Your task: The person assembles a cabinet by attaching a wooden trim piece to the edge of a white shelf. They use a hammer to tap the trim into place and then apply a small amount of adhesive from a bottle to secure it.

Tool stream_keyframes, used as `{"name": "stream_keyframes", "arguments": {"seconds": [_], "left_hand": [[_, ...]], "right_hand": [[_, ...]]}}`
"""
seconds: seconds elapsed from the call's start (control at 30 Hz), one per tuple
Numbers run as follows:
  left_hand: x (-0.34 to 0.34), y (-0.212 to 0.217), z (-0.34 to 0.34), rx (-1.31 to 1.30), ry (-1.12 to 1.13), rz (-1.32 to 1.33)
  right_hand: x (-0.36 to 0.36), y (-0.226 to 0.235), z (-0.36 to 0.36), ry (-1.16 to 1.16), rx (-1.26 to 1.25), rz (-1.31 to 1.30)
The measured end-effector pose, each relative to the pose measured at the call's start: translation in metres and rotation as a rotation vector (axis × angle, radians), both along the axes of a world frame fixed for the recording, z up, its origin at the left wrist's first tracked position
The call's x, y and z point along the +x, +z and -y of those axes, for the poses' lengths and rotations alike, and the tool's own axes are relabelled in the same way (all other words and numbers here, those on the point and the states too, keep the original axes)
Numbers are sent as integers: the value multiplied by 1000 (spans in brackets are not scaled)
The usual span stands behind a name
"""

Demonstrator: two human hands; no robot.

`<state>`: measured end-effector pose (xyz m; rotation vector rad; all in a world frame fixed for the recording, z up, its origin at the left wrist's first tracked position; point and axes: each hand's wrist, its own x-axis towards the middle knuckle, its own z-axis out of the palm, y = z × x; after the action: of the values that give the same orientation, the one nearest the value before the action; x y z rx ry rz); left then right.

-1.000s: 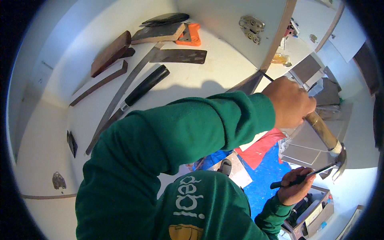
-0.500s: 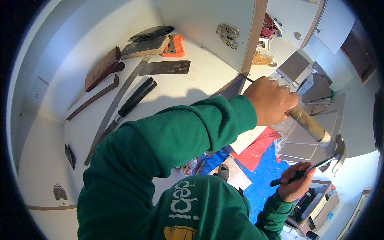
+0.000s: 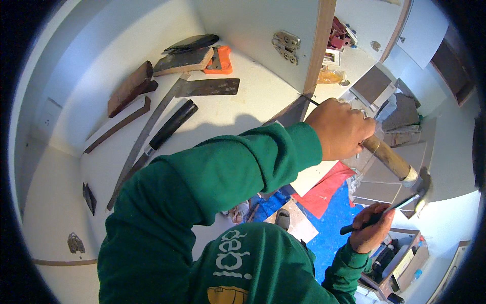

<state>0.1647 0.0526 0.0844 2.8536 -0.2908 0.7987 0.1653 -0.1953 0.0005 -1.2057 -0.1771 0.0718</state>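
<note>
hammer [image 3: 400, 167] at right, head meeting chisel [image 3: 379, 215] tip | left hand [image 3: 338, 129] grip closed on wooden handle | right hand [image 3: 368, 234] grip closed on chisel | striking appears underway, result hidden | saw [image 3: 152, 126], knife [image 3: 169, 126] idle on far-left white surface [image 3: 243, 109]

Bare white board [image 3: 253, 109] lies open at 12 o'clock from the left hand [image 3: 338, 129], up to the upright panel with its metal hinge [image 3: 287, 46]. At 10 o'clock, the long machete [image 3: 147, 137], black-handled knife [image 3: 169, 126] and flat scraper blade [image 3: 206, 87] block the way. At 4 o'clock, the hammer [image 3: 400, 169] crowds the right hand [image 3: 369, 228], with stacked grey tiles [image 3: 400, 121] just beyond.
</note>
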Motion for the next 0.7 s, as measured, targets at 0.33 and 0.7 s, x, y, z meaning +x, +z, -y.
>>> {"name": "stream_keyframes", "arguments": {"seconds": [0.33,0.7], "left_hand": [[1,0,1,-10,-12,-17],[1,0,1,-12,-13,-32]], "right_hand": [[-8,-1,-5,77,1,-21],[-7,-11,1,93,4,7]]}}
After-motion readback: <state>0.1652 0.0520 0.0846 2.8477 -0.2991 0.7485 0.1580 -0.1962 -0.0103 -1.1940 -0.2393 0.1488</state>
